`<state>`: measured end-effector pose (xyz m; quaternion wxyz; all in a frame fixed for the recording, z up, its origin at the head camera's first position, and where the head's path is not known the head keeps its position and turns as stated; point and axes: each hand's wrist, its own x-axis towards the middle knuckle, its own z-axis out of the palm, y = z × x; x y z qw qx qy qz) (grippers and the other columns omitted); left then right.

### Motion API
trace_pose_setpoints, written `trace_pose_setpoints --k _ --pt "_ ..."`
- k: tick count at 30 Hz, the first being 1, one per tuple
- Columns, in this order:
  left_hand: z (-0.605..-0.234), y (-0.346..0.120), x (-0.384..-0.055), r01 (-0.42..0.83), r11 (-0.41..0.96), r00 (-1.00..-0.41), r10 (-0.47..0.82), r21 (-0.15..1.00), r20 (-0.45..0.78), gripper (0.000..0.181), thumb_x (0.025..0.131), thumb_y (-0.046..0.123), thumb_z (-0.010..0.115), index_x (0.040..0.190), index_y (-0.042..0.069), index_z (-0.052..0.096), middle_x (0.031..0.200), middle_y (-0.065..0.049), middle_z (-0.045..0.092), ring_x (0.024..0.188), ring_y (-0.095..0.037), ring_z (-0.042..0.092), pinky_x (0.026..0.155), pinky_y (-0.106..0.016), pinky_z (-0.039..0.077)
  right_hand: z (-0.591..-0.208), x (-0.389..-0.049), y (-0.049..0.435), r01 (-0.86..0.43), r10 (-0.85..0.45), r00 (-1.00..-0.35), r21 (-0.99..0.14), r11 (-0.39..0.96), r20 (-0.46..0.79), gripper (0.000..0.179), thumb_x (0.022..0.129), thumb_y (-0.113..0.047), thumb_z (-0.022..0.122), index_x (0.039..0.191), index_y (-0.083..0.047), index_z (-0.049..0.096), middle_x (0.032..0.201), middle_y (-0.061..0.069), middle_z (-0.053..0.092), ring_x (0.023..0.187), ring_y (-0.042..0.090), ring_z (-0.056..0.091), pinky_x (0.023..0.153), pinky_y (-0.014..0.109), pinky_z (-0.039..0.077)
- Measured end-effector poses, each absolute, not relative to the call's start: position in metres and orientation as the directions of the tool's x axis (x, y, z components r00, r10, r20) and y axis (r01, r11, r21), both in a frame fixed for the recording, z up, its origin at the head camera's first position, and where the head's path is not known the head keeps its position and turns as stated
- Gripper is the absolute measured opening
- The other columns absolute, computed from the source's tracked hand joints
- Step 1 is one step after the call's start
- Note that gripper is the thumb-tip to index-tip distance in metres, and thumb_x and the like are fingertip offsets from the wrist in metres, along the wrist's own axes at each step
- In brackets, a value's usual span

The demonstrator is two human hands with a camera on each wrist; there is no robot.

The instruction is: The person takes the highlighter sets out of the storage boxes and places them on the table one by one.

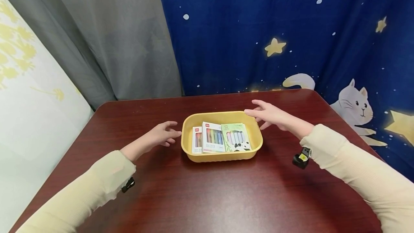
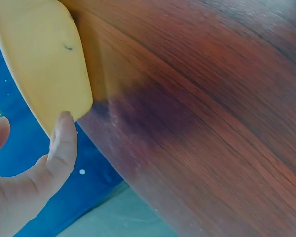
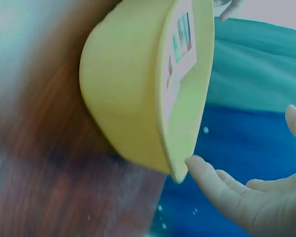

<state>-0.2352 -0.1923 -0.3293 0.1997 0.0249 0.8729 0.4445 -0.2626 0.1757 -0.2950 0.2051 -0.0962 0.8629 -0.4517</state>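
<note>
A yellow plastic basket (image 1: 223,158) stands on the table with three boxes of drawing pens or crayons in it. At its left lies a narrow-looking white box (image 1: 197,147), partly covered by a second white box (image 1: 213,138); a green box with pandas (image 1: 237,136) is on the right. My left hand (image 1: 161,135) is beside the basket's left end, a fingertip at the wall (image 2: 52,59). Over the far right corner hangs my right hand (image 1: 271,115), fingers spread, the thumb at the rim (image 3: 163,118). Whether either hand actually touches is hard to tell. Both hold nothing.
The dark red wooden table (image 1: 207,197) has rounded far corners. Behind it hang a grey curtain (image 1: 123,39) and a blue curtain (image 1: 233,46) with stars and a cat. A white panel with yellow flowers (image 1: 29,100) borders the left side.
</note>
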Motion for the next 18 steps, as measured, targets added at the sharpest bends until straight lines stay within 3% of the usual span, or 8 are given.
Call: trace_pose_setpoints --k 4,8,12,18 --pt "-0.326 -0.187 -0.236 -0.193 0.555 -0.901 0.226 0.809 -0.369 0.063 0.091 0.024 0.055 0.141 0.001 0.024 0.127 -0.024 0.048 0.099 -0.031 0.06 0.08 -0.038 0.052 -0.299 -0.263 0.166 0.139 -0.381 -0.859 -0.872 0.469 -0.342 0.082 0.09 -0.044 0.051 0.146 -0.007 0.005 0.146 0.022 0.022 0.126 0.042 0.036 0.085 0.048 0.049" --pt "-0.325 -0.184 -0.236 -0.238 0.505 -0.884 0.241 0.83 -0.4 0.059 0.091 0.02 0.054 0.139 -0.001 0.026 0.114 -0.02 0.057 0.083 -0.024 0.065 0.078 -0.04 0.053 -0.303 -0.261 0.157 0.21 -0.413 -0.824 -0.885 0.415 -0.389 0.08 0.092 -0.04 0.049 0.146 -0.005 0.002 0.148 0.021 0.018 0.129 0.042 0.031 0.086 0.051 0.047" --pt "-0.325 -0.182 -0.236 -0.284 0.465 -0.871 0.241 0.839 -0.428 0.058 0.09 0.017 0.054 0.138 -0.002 0.026 0.1 -0.017 0.061 0.067 -0.015 0.065 0.071 -0.037 0.055 -0.307 -0.259 0.151 0.253 -0.425 -0.796 -0.875 0.413 -0.431 0.077 0.094 -0.038 0.045 0.145 -0.001 0.002 0.149 0.022 0.014 0.131 0.044 0.025 0.088 0.054 0.044" --pt "-0.329 -0.178 -0.235 -0.35 0.429 -0.857 0.212 0.833 -0.47 0.059 0.089 0.014 0.056 0.137 0.0 0.026 0.097 -0.016 0.061 0.063 -0.013 0.064 0.067 -0.034 0.055 -0.314 -0.259 0.142 0.362 -0.396 -0.756 -0.837 0.412 -0.521 0.072 0.096 -0.039 0.041 0.146 -0.004 0.002 0.151 0.02 0.005 0.133 0.045 0.015 0.091 0.063 0.036"
